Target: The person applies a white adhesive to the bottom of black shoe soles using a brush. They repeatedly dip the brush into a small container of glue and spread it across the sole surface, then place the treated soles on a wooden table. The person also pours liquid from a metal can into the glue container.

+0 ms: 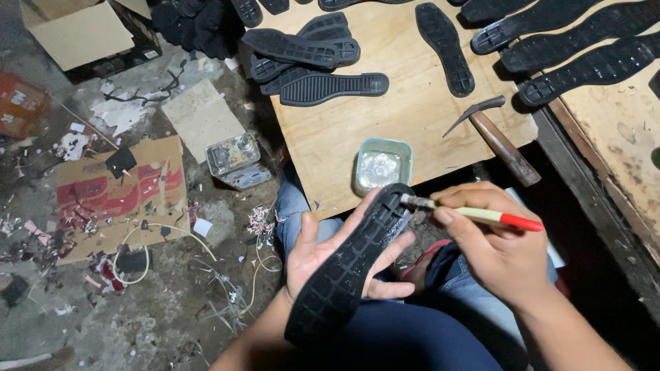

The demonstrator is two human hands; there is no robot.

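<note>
Left hand (323, 254) cupping black shoe sole (350, 264), right hand (491, 240) pinching red-tipped brush (474, 214) at its heel, square teal tin (382, 165) on plywood worktop (412, 117), red-printed flattened carton (117, 196) on floor

the left hand (323, 251) cradles a black rubber sole (350, 264) from beneath, tread up. the right hand (491, 240) holds a brush (474, 214), its bristles touching the sole's heel end. just beyond, a small tin of glue (383, 165) sits on the plywood surface (412, 117) near a hammer (498, 137).
</note>
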